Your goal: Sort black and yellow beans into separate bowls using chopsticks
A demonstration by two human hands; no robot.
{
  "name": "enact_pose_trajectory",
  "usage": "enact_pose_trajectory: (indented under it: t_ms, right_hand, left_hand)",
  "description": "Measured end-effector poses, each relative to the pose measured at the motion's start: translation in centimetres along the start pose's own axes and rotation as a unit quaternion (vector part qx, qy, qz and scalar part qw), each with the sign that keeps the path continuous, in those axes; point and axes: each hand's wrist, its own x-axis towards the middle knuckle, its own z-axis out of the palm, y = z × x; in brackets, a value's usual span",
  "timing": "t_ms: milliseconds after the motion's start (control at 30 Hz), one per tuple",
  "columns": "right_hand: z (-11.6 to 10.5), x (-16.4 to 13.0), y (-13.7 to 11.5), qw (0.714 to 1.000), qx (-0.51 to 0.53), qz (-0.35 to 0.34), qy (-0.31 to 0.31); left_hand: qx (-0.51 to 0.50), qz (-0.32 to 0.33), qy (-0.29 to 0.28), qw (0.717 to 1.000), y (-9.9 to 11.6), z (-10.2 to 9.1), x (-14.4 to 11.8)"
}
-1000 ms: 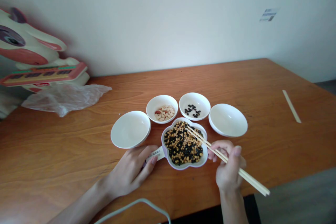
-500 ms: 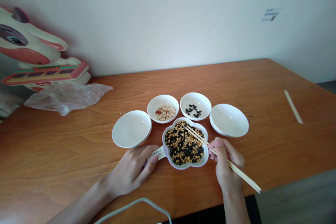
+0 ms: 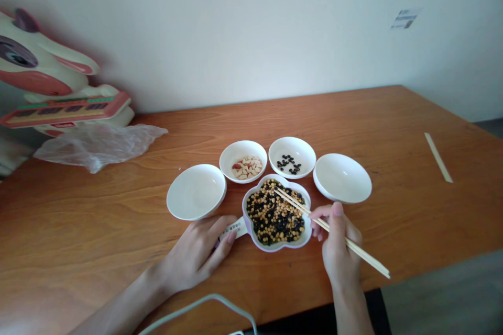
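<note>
A flower-shaped lilac bowl (image 3: pixel 251 236) full of mixed yellow and black beans sits near the table's front edge. My right hand (image 3: pixel 338 249) holds a pair of wooden chopsticks (image 3: pixel 301 207), whose tips rest in the beans at the bowl's far side. My left hand (image 3: pixel 195 256) lies flat on the table, fingertips touching the bowl's labelled handle (image 3: pixel 234 229). Behind the bowl stand several white dishes: an empty one (image 3: pixel 195 198) at left, one with peanuts (image 3: pixel 243 161), one with a few black beans (image 3: pixel 292 156), and an empty one (image 3: pixel 342 178) at right.
The wooden table (image 3: pixel 98 220) runs to a white wall. A crumpled clear plastic bag (image 3: pixel 97 144) and a cartoon-animal toy (image 3: pixel 51 94) sit at the far left. A paper chopstick sleeve (image 3: pixel 437 157) lies at the right. A grey cable (image 3: pixel 196 310) loops at the bottom.
My right hand has shifted its grip, the chopsticks' rear ends dropping lower and closer. Their tips stay in the bowl. My left hand has not moved.
</note>
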Motion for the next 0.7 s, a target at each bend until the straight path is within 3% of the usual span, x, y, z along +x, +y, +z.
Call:
enact_pose_trajectory:
  t_ms: [300,700]
  right_hand:
    - [0.0,0.4,0.8,0.999,0.024,0.037,0.021]
    - [-0.2,1.1,1.3,0.997,0.051,0.052,-0.009]
  left_hand:
    - [0.007,-0.003,0.003,1.000,0.0,0.1,0.1]
    - [0.006,0.008,0.009,1.000,0.0,0.0,0.1]
